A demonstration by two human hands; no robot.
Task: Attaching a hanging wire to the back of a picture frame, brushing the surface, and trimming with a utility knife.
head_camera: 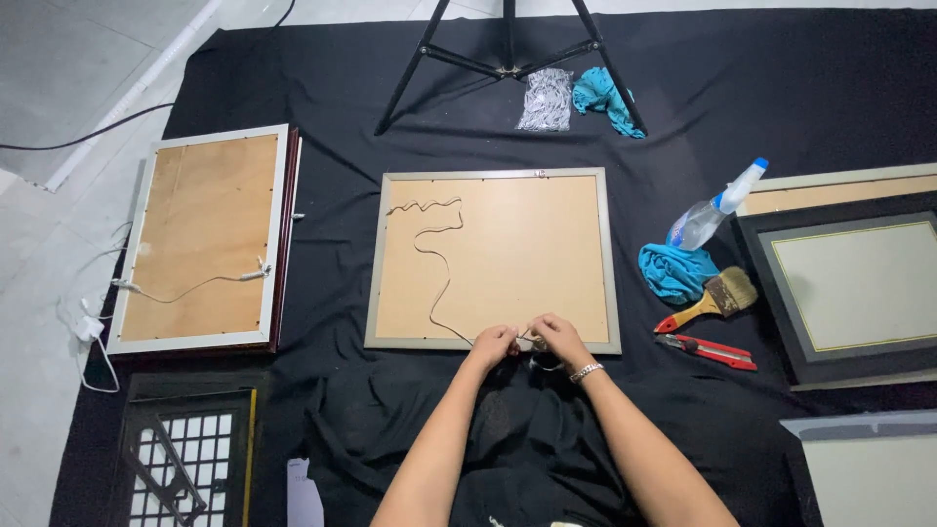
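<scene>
A picture frame (493, 256) lies face down on the black cloth, its brown backing board up. A thin white cord (435, 256) snakes across the board from the upper left down to the near edge. My left hand (493, 345) and my right hand (560, 339) meet at the frame's near edge, both pinching the cord's end close to a small metal fitting. A metal bracelet sits on my right wrist.
Another face-down frame (207, 237) with a cord lies at the left. A spray bottle (715, 207), blue rag (675, 272), paintbrush (711, 302) and red utility knife (707, 350) lie at the right, beside a dark frame (847, 289). A tripod (509, 60) stands at the far side.
</scene>
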